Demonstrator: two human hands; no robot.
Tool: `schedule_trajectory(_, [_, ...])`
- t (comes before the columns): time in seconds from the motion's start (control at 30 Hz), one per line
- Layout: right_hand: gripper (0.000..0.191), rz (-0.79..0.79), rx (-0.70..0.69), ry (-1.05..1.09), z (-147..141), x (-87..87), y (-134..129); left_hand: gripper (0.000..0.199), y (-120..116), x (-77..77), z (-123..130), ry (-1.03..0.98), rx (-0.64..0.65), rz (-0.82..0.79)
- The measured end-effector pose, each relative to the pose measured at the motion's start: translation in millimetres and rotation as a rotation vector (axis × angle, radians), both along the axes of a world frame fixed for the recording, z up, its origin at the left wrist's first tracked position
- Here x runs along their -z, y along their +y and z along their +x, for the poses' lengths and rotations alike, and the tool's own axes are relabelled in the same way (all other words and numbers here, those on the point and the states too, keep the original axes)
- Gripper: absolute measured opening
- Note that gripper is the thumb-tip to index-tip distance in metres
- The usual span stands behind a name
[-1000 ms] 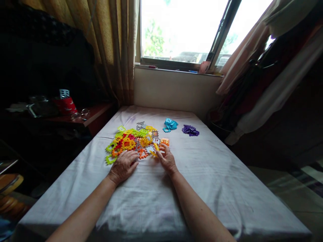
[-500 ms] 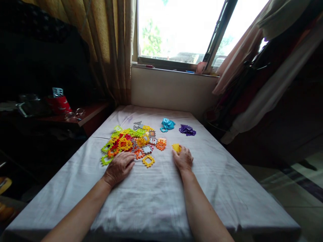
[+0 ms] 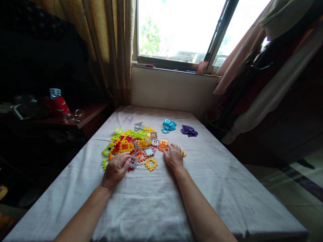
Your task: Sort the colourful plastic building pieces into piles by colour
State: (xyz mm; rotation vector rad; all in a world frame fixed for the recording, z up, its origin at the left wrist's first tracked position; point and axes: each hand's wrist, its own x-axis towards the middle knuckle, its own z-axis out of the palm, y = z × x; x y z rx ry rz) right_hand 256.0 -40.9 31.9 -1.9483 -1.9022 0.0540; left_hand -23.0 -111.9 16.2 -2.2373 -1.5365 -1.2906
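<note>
My left hand (image 3: 115, 170) is at the near edge of a mixed heap of plastic interlocking building pieces (image 3: 126, 146). Its thumb and fingers pinch a grey window-shaped building piece (image 3: 133, 162); a bit of red shows just beneath. My right hand (image 3: 174, 156) rests palm down on the cloth, fingers apart, right of the heap and close to an orange piece (image 3: 163, 147). A yellow piece (image 3: 184, 153) lies on the cloth past its right side, partly hidden by the fingers. Between the hands lies a yellow square frame piece (image 3: 151, 164).
Farther back on the cloth-covered table (image 3: 151, 208) sit a blue pile (image 3: 169, 125) and a purple pile (image 3: 189, 131) of pieces. A side table on the left holds a red container (image 3: 57, 106) and glasses (image 3: 73, 116). Clothes (image 3: 257, 90) hang at the right.
My right hand has let go of the yellow piece, leaving it on the cloth, and moved left toward the orange piece. My left hand has taken hold of a grey window-shaped piece.
</note>
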Motion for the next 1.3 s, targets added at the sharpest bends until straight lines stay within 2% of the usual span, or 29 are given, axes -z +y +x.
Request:
schedule_trajectory(0.13, [0.027, 0.018, -0.131, 0.01, -20, 10.0, -7, 0.024, 2, 2.4, -1, -0.054, -0.013, -0.014])
schedule_trajectory(0.23, [0.019, 0.075, -0.205, 0.06, -21, 12.6, -10, 0.025, 3, 4.2, -1, -0.083, -0.011, -0.026])
schedule_trajectory(0.33, [0.024, 0.089, -0.156, 0.073, -13, 5.3, 3, 0.025, 3, 4.6, 0, -0.094, -0.007, -0.034])
schedule_trajectory(0.47, [0.039, -0.054, -0.086, 0.0, -1, -8.4, 34, 0.026, 3, 4.3, 0, -0.097, -0.008, -0.041])
schedule_trajectory(0.57, [0.033, -0.134, -0.132, -0.055, 2, -11.5, 45, 0.027, 3, 5.3, -1, -0.105, -0.014, -0.051])
schedule_trajectory(0.63, [0.033, -0.103, -0.137, -0.066, 3, -10.0, 42, 0.026, 3, 6.2, -1, -0.108, -0.016, -0.053])
schedule_trajectory(0.73, [0.037, 0.001, -0.071, -0.034, 8, -5.4, 30, 0.025, 4, 6.0, -2, -0.1, -0.014, -0.053])
schedule_trajectory(0.83, [0.035, 0.073, 0.062, 0.021, 25, -1.3, 16, 0.026, 4, 4.1, -3, -0.088, -0.005, -0.045])
schedule_trajectory(0.97, [0.038, 0.063, 0.317, 0.073, 58, 1.1, 4, 0.028, 5, 2.9, -3, -0.087, -0.007, -0.032])
schedule_trajectory(1.03, [0.04, 0.033, 0.399, 0.083, 70, 1.7, 1, 0.029, 5, 3.6, -3, -0.09, -0.016, -0.034])
schedule_trajectory(1.13, [0.04, -0.019, 0.445, 0.091, 77, 3.9, 0, 0.03, 5, 5.0, -3, -0.098, -0.028, -0.044])
schedule_trajectory(1.3, [0.042, -0.028, 0.414, 0.091, 75, 9.2, 0, 0.032, 5, 6.6, -4, -0.109, -0.038, -0.043])
